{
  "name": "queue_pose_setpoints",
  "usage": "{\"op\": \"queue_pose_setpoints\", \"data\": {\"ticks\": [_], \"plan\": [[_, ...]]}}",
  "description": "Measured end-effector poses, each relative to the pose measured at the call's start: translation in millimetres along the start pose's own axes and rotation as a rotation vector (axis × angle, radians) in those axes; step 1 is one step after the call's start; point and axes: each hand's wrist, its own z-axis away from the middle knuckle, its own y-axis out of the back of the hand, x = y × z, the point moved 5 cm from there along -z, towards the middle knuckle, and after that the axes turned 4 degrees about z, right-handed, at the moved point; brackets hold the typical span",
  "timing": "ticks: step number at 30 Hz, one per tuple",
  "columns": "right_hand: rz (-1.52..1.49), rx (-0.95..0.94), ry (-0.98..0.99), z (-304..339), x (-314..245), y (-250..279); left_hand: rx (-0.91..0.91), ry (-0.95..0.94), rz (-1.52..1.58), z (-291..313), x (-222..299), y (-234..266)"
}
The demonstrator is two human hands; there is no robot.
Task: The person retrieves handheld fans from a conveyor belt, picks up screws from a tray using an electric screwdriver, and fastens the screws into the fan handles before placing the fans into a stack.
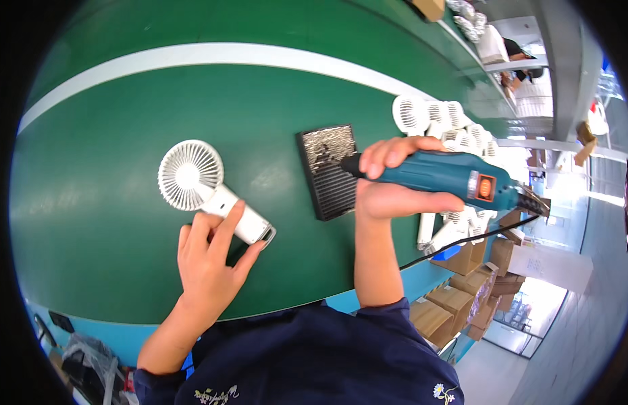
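Observation:
A white handheld fan [190, 177] lies on the green tabletop, its round grille pointing up and left. My left hand [213, 253] pinches the fan's handle, with a finger on the handle's face and the thumb at its lower end. In my right hand [395, 179] is a teal corded power tool [439, 174] with an orange switch, held level in a closed grip. Its black narrow end reaches left over a dark rectangular block [334, 192] with a ridged face and a silvery, rough upper part. Whether the tool touches the block I cannot tell.
Several white handheld fans [456, 125] are heaped at the right, partly behind the power tool. A black cord [473, 238] runs below them across the table edge. Cardboard boxes [450, 304] stand beyond that edge. A person [520, 64] is at the far upper right.

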Motion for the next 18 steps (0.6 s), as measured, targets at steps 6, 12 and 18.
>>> {"op": "queue_pose_setpoints", "data": {"ticks": [6,12,18], "plan": [[0.09,0.095,-0.096,14,13,-12,-0.001,0.032,-0.061,8,-6,5],[0.116,0.087,-0.105,19,13,-14,-0.015,0.047,-0.048,14,-10,4],[0.059,0.037,-0.118,5,11,-4,0.016,-0.008,-0.001,3,-4,-1]]}}
